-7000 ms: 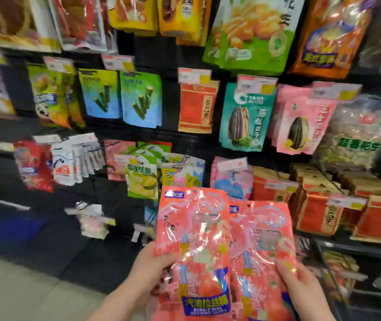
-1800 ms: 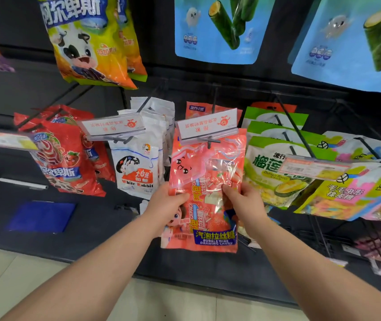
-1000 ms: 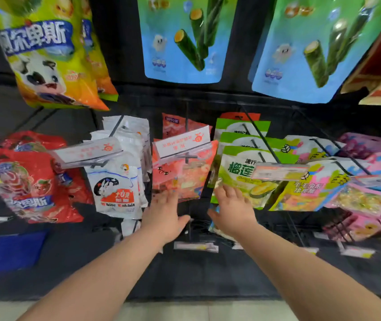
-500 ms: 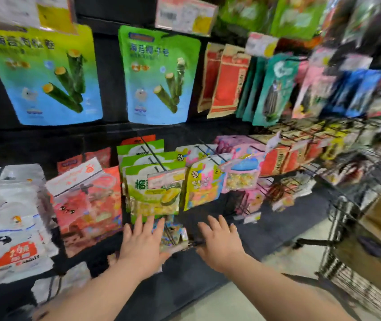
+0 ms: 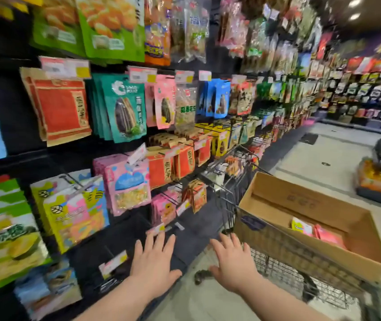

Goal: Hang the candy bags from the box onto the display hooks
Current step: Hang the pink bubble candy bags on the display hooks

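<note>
A cardboard box (image 5: 305, 205) sits in a wire shopping cart (image 5: 289, 274) at the right. Inside it lie pink candy bags (image 5: 329, 237) and one yellowish bag (image 5: 302, 226), near the box's right end. My left hand (image 5: 153, 262) is spread flat, palm down, in front of the lowest shelf, holding nothing. My right hand (image 5: 233, 262) is also spread and empty, just left of the box's near corner. The display wall (image 5: 124, 107) with hooks full of snack bags fills the left.
Hanging bags crowd the hooks: pink bags (image 5: 126, 184), red and orange packs (image 5: 168, 165), yellow-green bags (image 5: 75, 209). Price tags (image 5: 113, 262) stick out from the lower hooks. The aisle floor (image 5: 324, 149) runs ahead past the cart, with goods stacked at the far right.
The pink candy bags I held earlier hang on a hook, now out of view. My view has swung right to the cart and box; both empty hands moved with it.
</note>
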Tool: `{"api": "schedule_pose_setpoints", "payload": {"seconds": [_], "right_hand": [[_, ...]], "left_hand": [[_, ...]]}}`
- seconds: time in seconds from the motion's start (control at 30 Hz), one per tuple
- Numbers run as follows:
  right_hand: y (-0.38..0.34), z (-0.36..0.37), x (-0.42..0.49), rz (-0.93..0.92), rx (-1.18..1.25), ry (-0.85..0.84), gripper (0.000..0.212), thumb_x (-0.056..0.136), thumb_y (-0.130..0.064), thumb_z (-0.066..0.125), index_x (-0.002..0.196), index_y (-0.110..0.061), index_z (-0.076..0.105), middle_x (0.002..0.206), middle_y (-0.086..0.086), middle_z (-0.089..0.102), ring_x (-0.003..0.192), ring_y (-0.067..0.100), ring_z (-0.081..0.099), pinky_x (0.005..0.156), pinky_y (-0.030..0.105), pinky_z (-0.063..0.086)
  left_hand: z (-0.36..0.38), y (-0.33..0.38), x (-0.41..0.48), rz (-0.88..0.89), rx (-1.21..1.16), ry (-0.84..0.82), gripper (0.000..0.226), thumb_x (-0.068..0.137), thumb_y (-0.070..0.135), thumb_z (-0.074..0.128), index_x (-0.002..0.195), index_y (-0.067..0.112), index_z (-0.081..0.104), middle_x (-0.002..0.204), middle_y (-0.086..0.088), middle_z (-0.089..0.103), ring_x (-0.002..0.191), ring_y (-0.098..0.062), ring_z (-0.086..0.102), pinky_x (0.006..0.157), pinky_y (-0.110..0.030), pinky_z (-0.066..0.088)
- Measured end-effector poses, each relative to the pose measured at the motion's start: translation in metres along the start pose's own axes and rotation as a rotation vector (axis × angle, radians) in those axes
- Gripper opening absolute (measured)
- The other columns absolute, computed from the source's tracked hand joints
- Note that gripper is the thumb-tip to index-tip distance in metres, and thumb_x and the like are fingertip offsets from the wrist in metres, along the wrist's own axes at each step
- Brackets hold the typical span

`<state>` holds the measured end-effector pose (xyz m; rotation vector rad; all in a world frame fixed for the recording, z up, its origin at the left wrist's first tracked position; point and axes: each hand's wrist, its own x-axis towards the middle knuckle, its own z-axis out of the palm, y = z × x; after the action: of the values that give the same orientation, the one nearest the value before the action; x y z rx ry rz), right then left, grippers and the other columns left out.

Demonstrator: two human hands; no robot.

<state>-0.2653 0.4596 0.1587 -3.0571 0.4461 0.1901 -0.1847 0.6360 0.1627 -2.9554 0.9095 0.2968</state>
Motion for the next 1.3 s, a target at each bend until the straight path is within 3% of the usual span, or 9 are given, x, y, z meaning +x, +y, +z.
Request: {"api": "schedule_pose_setpoints", "payload": {"seconds": [0.2,0.43,0.83,1.07,1.3], "right_hand": [[0.122,-0.007,-0.013,0.13,0.018,0.006,0.067,0.091,-0.046,0.049,0.148,-0.025,0.02,0.159,0.003,0.014,0.148,0.032,0.004,0.115,0.053,0.011],[0.214,0.001,-0.022,0.284,0.087,-0.027,0.068,0.093,-0.05,0.044,0.15,-0.025,0.015,0.161,0.004,0.008,0.148,0.031,0.0,0.117,0.053,0.006],[0.356,0.001,0.013,0.607,0.088,-0.054,0.067,0.093,-0.048,0.045,0.15,-0.028,0.015,0.159,-0.001,0.013,0.148,0.029,0.006,0.116,0.05,0.016],[0.423,-0.005,0.077,0.768,0.117,-0.045,0.064,0.09,-0.051,0.047,0.146,-0.029,0.026,0.153,-0.001,0.029,0.142,0.024,0.024,0.113,0.044,0.028],[0.467,0.019,0.1,0.882,0.173,-0.201,0.062,0.087,-0.054,0.052,0.14,-0.028,0.035,0.146,0.0,0.036,0.137,0.025,0.032,0.108,0.041,0.035]], "left_hand": [[-0.016,0.123,0.046,0.125,0.0,-0.003,0.085,0.093,0.059,0.041,0.155,0.024,-0.005,0.164,-0.004,-0.006,0.149,-0.032,-0.008,0.119,-0.052,0.004],[-0.017,0.213,0.09,0.263,0.053,-0.043,0.086,0.093,0.059,0.042,0.155,0.024,-0.006,0.164,-0.003,-0.008,0.149,-0.032,-0.011,0.119,-0.052,0.003],[-0.012,0.322,0.229,0.537,0.075,-0.096,0.083,0.093,0.056,0.043,0.155,0.023,-0.001,0.164,-0.006,-0.001,0.15,-0.032,-0.007,0.119,-0.053,0.001],[-0.032,0.347,0.34,0.624,0.124,-0.112,0.085,0.094,0.057,0.042,0.154,0.025,-0.007,0.163,-0.005,-0.009,0.149,-0.03,-0.012,0.12,-0.052,-0.003],[-0.011,0.38,0.403,0.701,0.176,-0.207,0.086,0.093,0.06,0.04,0.155,0.023,-0.006,0.163,-0.006,-0.006,0.149,-0.033,-0.007,0.119,-0.055,0.0]]}}
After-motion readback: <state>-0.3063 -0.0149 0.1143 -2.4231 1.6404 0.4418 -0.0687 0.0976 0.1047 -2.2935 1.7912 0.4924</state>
